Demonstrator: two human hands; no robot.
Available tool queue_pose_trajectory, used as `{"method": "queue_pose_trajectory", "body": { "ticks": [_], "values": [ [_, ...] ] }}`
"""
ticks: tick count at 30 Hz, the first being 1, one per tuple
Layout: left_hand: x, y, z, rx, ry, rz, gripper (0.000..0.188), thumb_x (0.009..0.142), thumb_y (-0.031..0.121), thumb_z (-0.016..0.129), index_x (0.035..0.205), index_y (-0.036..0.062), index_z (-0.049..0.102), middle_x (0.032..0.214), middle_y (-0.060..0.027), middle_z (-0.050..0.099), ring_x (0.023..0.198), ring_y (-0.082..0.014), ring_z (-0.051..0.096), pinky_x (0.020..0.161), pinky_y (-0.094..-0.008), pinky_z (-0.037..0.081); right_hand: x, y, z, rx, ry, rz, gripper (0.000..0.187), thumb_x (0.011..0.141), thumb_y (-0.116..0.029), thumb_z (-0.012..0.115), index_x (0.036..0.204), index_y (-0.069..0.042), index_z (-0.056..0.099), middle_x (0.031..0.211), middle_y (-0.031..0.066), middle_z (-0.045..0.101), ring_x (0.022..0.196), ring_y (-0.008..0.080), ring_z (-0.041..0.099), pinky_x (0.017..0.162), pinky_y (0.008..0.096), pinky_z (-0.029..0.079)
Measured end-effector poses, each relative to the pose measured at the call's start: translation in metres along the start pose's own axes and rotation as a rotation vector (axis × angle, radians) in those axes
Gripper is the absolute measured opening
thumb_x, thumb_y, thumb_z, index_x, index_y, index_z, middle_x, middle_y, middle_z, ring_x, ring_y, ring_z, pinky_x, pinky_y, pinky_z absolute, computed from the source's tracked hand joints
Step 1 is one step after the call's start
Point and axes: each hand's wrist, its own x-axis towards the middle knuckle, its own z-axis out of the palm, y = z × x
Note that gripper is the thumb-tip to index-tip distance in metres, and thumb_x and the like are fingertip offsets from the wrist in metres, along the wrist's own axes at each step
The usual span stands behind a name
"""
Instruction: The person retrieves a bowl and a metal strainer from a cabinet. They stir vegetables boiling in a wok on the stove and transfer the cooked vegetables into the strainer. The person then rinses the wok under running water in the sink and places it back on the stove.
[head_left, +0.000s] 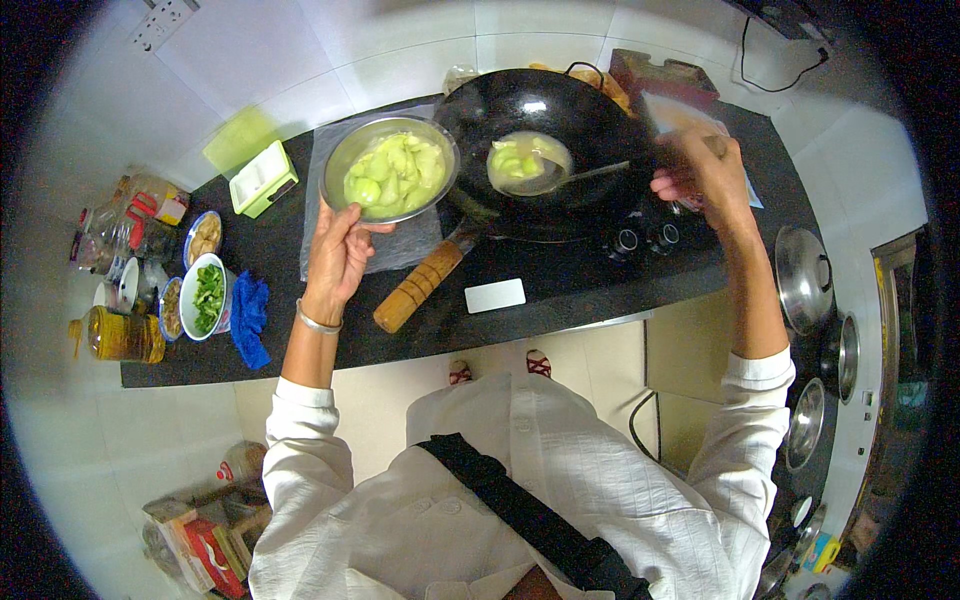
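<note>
Your left hand [345,250] grips the stainless-steel bowl [346,155] of pale-green vegetable slices [398,175], raised beside the wok [490,108] on the counter [585,285]. Inside the wok, a metal cooking utensil [592,174] meets further slices. Your right hand [705,180] is blurred near its handle; grasp cannot be determined.
</note>
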Motion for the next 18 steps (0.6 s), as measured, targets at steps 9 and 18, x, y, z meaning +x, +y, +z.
{"method": "queue_pose_trajectory", "body": {
  "ticks": [9, 18],
  "values": [
    [-0.006, 0.003, 0.001, 0.011, 0.037, 0.022, 0.051, 0.089, 0.005, 0.043, 0.134, 0.0118, 0.020, 0.102, -0.0178, 0.057, 0.069, -0.0224, 0.066, 0.042, -0.0193, 0.053, 0.010, 0.008, 0.007, 0.020, -0.005, -0.039, 0.031, 0.085, -0.023, 0.052, 0.091, 0.006, 0.059, 0.071, 0.0141, 0.061, 0.052, 0.0214, 0.062, 0.043, 0.0290, 0.053],
    [-0.011, 0.002, -0.003, 0.021, 0.051, 0.032, 0.051, 0.088, 0.004, 0.044, 0.135, 0.0120, 0.025, 0.114, -0.0122, 0.054, 0.073, -0.0219, 0.065, 0.043, -0.0165, 0.048, 0.004, 0.034, 0.020, 0.168, 0.043, -0.058, 0.028, 0.087, -0.019, 0.050, 0.091, 0.007, 0.060, 0.075, 0.0147, 0.062, 0.054, 0.0220, 0.063, 0.047, 0.0284, 0.055]
  ]
}}
